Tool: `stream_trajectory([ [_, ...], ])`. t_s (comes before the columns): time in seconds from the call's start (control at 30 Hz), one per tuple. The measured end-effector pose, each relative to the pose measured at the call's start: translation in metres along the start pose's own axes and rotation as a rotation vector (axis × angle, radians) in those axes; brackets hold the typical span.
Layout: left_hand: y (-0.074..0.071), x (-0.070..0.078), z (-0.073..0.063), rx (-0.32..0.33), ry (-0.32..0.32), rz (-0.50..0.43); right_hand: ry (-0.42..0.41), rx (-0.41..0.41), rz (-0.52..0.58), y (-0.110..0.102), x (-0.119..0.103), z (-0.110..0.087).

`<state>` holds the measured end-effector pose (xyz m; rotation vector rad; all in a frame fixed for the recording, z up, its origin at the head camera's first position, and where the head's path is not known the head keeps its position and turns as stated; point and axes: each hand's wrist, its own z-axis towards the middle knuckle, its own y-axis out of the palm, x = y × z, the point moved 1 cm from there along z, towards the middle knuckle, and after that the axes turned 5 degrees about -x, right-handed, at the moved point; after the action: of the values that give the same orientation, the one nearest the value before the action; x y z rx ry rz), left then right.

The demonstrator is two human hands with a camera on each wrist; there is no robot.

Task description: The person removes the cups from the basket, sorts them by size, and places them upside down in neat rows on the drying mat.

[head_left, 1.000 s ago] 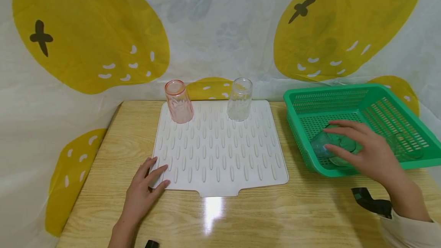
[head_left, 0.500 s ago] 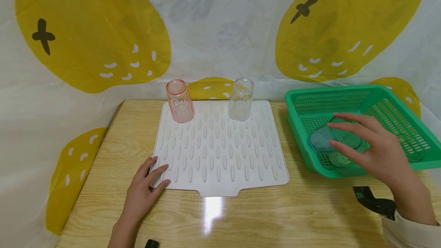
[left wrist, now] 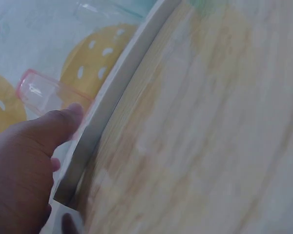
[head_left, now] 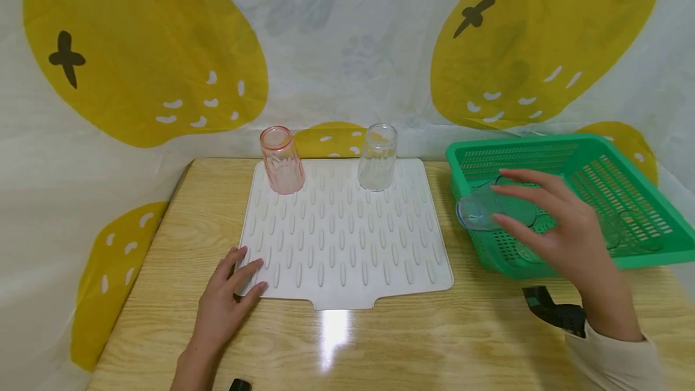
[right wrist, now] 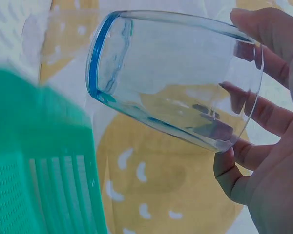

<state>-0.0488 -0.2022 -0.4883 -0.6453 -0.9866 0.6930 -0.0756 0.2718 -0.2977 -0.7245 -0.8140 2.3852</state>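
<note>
My right hand (head_left: 561,228) grips a clear bluish drinking glass (right wrist: 171,78) near its rim, thumb on one side and fingers on the other. The glass lies tilted on its side in the air, its blue base over the left wall of the green basket (head_left: 513,270). At the left, my left hand (head_left: 225,294) rests on the near left corner of a white ridged drying mat (head_left: 347,294), its fingers relaxed. Upside down at the back of the mat stand a pink glass (head_left: 282,165) and a clear glass (head_left: 378,162), apart from each other.
Inside the basket lie more glasses, among them a clear glass (head_left: 641,231) at the right; their number is hard to tell. A wooden table (head_left: 434,343) carries everything. Behind it hangs a white cloth (head_left: 347,35) with yellow fruit prints.
My right hand has lifted the bluish glass out from among the others and moved it left over the basket wall. My left hand has stayed on the mat's corner.
</note>
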Motion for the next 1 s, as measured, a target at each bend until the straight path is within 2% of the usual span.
stream_trajectory([
  [0.2, -0.002, 0.013, 0.007, 0.065, 0.099, -0.090, 0.017, 0.007, 0.039, 0.018, 0.002, 0.004],
  [0.37, 0.000, 0.041, 0.018, 0.072, 0.196, -0.151, 0.046, -0.011, 0.076, 0.033, 0.006, -0.001],
  [0.53, 0.001, 0.066, 0.034, 0.083, 0.293, -0.210, 0.056, -0.016, 0.154, 0.047, 0.002, -0.001],
  [0.73, 0.002, 0.087, 0.054, 0.078, 0.321, -0.336, 0.054, 0.014, 0.249, 0.059, -0.006, 0.005],
  [1.0, 0.005, 0.107, 0.068, 0.018, 0.309, -0.457, 0.074, 0.036, 0.411, 0.070, -0.042, 0.025],
])
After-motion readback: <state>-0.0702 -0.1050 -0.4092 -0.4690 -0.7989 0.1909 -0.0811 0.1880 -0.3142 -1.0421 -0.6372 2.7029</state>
